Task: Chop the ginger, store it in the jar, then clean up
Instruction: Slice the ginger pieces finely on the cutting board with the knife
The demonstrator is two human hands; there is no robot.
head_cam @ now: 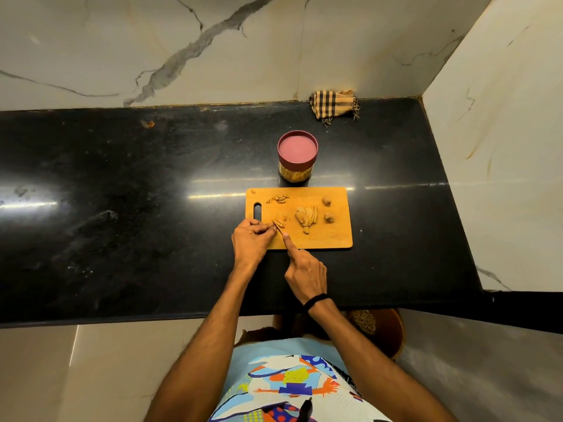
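Observation:
An orange wooden cutting board lies on the black counter. On it are a pile of ginger slices, small cut bits near the far edge and two ginger knobs at the right. My left hand pinches a thin piece of ginger at the board's near left. My right hand grips a knife, forefinger stretched along it, its blade at that piece; the handle is hidden in my fist. A jar with a dark red lid on stands just behind the board.
A checked cloth lies crumpled at the back of the counter against the marble wall. A side wall closes the counter on the right. A brown round object sits on the floor under the counter edge.

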